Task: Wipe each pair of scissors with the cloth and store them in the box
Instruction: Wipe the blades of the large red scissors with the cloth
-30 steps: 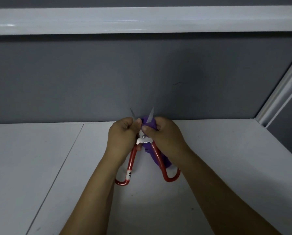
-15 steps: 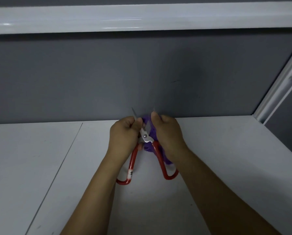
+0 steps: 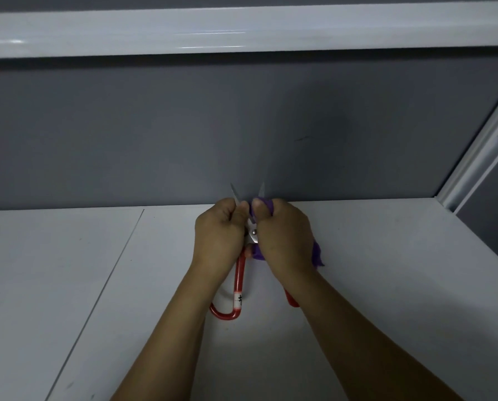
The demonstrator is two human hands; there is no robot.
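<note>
Scissors (image 3: 239, 273) gape above the desk (image 3: 68, 285). Left hand (image 3: 217, 233) clamps one bare blade and right hand (image 3: 285, 235) pinches cloth (image 3: 317, 254) round the other, so a slip could cut fingers.

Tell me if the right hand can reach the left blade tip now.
Probably yes: the left blade tip sticks out bare above the left hand, and the right hand, holding the cloth, is just beside it with nothing between.
</note>
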